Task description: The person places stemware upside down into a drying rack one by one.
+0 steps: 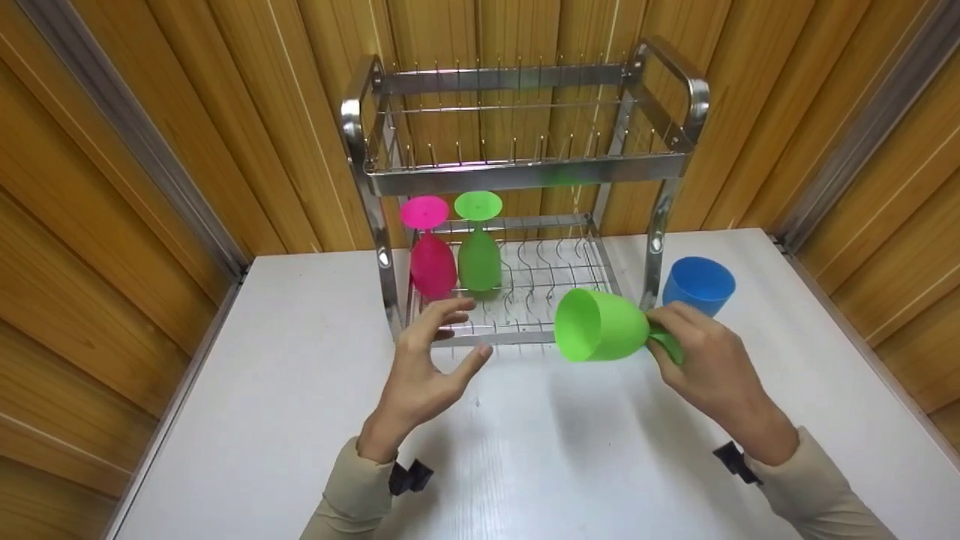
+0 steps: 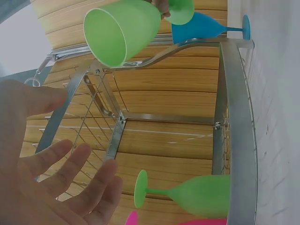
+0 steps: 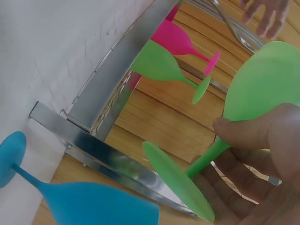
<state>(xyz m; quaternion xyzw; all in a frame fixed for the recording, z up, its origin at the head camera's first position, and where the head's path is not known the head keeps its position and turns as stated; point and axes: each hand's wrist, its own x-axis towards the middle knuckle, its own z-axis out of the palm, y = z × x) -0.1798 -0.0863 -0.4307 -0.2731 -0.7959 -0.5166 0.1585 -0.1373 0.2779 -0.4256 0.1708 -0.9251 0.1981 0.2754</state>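
Right of centre in the frame, a light-green plastic goblet (image 1: 616, 328) held by its stem in the right hand (image 1: 709, 367), long axis crosswise, mouth leftward towards the empty, wide-spread left hand (image 1: 420, 381), silvery two-tier metal rack (image 1: 525, 175) beyond.

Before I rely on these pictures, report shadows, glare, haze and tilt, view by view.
Head: soft shadows on the white tabletop, bright glints on the metal dish rack; left wrist: hazy, pale colours, the metal dish rack appearing turned on its side; right wrist: hazy too, the white tabletop greyed, the held green goblet cut off by the right edge.
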